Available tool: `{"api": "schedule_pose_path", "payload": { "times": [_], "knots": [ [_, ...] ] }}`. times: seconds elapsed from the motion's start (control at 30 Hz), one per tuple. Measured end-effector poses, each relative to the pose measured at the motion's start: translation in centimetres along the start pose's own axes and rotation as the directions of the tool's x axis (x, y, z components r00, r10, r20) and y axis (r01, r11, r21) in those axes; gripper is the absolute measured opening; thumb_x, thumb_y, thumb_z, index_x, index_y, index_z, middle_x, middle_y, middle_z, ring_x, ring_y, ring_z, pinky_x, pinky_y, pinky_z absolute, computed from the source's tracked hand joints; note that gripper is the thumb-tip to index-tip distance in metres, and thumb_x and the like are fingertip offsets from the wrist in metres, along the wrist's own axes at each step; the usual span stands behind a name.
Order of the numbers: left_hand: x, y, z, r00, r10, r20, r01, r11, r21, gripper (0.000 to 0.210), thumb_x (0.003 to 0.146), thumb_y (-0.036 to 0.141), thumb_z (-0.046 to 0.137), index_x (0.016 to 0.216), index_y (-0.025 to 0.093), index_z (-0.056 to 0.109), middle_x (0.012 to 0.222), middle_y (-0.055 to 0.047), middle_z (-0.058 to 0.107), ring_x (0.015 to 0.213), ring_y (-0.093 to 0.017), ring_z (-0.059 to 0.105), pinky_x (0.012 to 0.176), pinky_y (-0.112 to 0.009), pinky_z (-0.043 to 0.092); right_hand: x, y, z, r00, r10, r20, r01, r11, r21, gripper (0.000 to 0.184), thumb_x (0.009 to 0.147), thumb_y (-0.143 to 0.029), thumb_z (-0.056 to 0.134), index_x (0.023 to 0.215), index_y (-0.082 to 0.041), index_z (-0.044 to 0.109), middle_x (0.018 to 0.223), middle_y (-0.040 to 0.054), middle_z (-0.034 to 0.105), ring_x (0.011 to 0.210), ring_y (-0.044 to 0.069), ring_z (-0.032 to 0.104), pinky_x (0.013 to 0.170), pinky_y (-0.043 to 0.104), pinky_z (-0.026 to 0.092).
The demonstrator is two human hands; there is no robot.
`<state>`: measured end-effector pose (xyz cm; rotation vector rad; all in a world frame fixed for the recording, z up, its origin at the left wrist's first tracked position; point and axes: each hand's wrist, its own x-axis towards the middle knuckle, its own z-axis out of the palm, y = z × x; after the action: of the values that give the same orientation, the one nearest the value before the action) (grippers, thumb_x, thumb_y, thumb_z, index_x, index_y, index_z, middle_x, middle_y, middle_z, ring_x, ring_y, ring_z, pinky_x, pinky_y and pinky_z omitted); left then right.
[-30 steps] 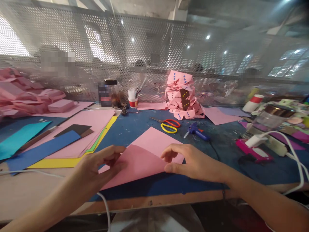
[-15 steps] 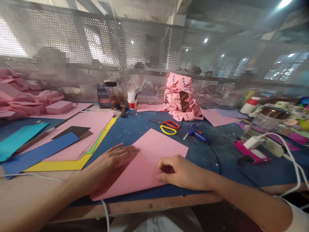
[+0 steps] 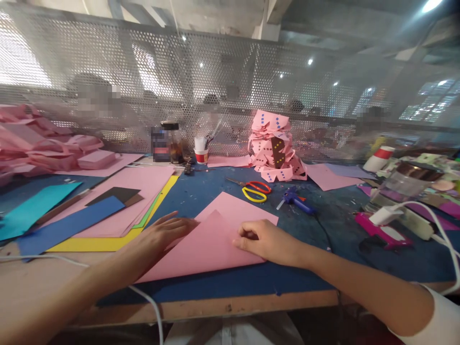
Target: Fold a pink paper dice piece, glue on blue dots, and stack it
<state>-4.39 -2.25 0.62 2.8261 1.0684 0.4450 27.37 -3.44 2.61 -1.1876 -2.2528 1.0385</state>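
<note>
A sheet of pink paper [image 3: 212,244] lies on the blue table top in front of me, its near part folded over so that a pointed flap rests on the sheet. My left hand [image 3: 168,237] lies along the paper's left side with its fingers stretched out and close together. At the right side, my right hand [image 3: 264,241] has its thumb and forefinger curled in a pinch at the folded flap. Beyond the sheet lie scissors [image 3: 256,190] with red and yellow handles and a blue glue gun [image 3: 296,200].
Stacked coloured sheets [image 3: 151,179] and a blue strip [image 3: 75,225] lie at left, below a heap of pink paper pieces [image 3: 46,143]. Dotted pink paper pieces [image 3: 271,143] are piled at the back. A lidded jar [image 3: 402,187] and a pink device [image 3: 383,230] with a white cable stand right.
The near part of the pink paper has been folded, and its pointed tip now shows on top of the sheet. Both hands have moved slightly upward with it. The view has shifted a little.
</note>
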Motion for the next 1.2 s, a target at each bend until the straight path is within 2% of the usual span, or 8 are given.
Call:
{"api": "schedule_pose_path", "payload": {
  "times": [0.17,0.43,0.53,0.67,0.77,0.83,0.93,1.2],
  "knots": [
    [0.3,-0.3,-0.7,0.999,0.016,0.041,-0.011,0.993,-0.117,0.051,0.094,0.021,0.047,0.143,0.029,0.055,0.143,-0.007,0.061,0.132,-0.025,0.057,0.121,-0.046,0.032,1.5,0.5,-0.2,0.999,0.034,-0.022,-0.036,0.994,-0.102,0.026,0.091,-0.038,0.062,0.075,-0.016,0.062,0.072,-0.0014,0.06,0.07,0.013,0.053,0.06,0.024,0.033],
    [0.5,0.0,-1.0,0.998,-0.019,0.065,0.027,0.992,-0.123,0.044,0.095,0.028,0.048,0.137,0.031,0.06,0.143,-0.006,0.062,0.134,-0.024,0.055,0.123,-0.048,0.026,2.4,0.6,-0.4,0.998,0.029,-0.053,-0.04,0.975,-0.217,0.025,0.091,-0.038,0.061,0.078,-0.018,0.066,0.073,-0.0002,0.065,0.069,0.013,0.056,0.06,0.024,0.031],
    [0.7,0.2,-0.6,0.983,-0.182,0.021,0.182,0.965,-0.19,0.038,0.1,0.037,0.044,0.129,0.027,0.066,0.134,-0.006,0.068,0.126,-0.023,0.061,0.116,-0.042,0.039,2.7,0.9,-0.1,0.997,0.029,-0.075,-0.046,0.969,-0.242,0.024,0.091,-0.038,0.061,0.081,-0.018,0.069,0.076,0.0011,0.067,0.07,0.014,0.057,0.06,0.024,0.031],
    [0.3,0.7,-0.6,0.871,-0.474,-0.124,0.415,0.848,-0.329,0.043,0.102,0.048,0.039,0.124,0.025,0.068,0.128,-0.005,0.072,0.119,-0.024,0.066,0.104,-0.036,0.051,3.1,1.5,0.3,0.994,0.037,-0.105,-0.063,0.964,-0.257,0.027,0.091,-0.042,0.063,0.082,-0.018,0.07,0.077,0.0013,0.068,0.069,0.014,0.057,0.059,0.025,0.03],
    [-0.8,2.2,-0.8,0.899,-0.37,-0.234,0.312,0.916,-0.251,0.041,0.103,0.041,0.04,0.136,0.028,0.061,0.141,-0.003,0.063,0.132,-0.025,0.057,0.112,-0.039,0.044,3.3,1.7,0.4,0.993,0.038,-0.112,-0.065,0.966,-0.251,0.027,0.091,-0.043,0.063,0.082,-0.018,0.071,0.074,0.0005,0.067,0.067,0.014,0.056,0.058,0.025,0.029],
    [-1.5,3.7,-0.5,0.974,-0.158,-0.161,0.148,0.987,-0.07,0.046,0.101,0.034,0.046,0.148,0.032,0.048,0.151,-0.002,0.053,0.14,-0.024,0.048,0.12,-0.042,0.035,3.4,1.8,0.6,0.993,0.037,-0.115,-0.065,0.968,-0.242,0.027,0.091,-0.043,0.062,0.083,-0.019,0.071,0.073,0.0,0.067,0.066,0.014,0.056,0.058,0.025,0.03],
    [-2.1,6.0,0.7,0.997,0.023,-0.072,-0.012,0.988,0.152,0.066,0.096,0.041,0.057,0.157,0.032,0.031,0.154,-0.003,0.049,0.142,-0.025,0.045,0.122,-0.043,0.033,3.4,1.9,0.7,0.99,0.037,-0.134,-0.066,0.972,-0.224,0.029,0.092,-0.046,0.061,0.084,-0.02,0.071,0.073,-0.0003,0.067,0.067,0.014,0.058,0.059,0.025,0.032],
    [-2.0,6.7,2.0,0.996,0.003,-0.084,0.027,0.934,0.355,0.074,0.096,0.052,0.052,0.159,0.024,0.026,0.158,-0.001,0.041,0.143,-0.023,0.043,0.116,-0.037,0.042,2.8,2.9,0.3,0.973,-0.061,-0.222,0.027,0.988,-0.151,0.026,0.096,-0.041,0.059,0.114,-0.023,0.062,0.089,0.0007,0.07,0.084,0.017,0.066,0.078,0.029,0.048]
  ]
}}
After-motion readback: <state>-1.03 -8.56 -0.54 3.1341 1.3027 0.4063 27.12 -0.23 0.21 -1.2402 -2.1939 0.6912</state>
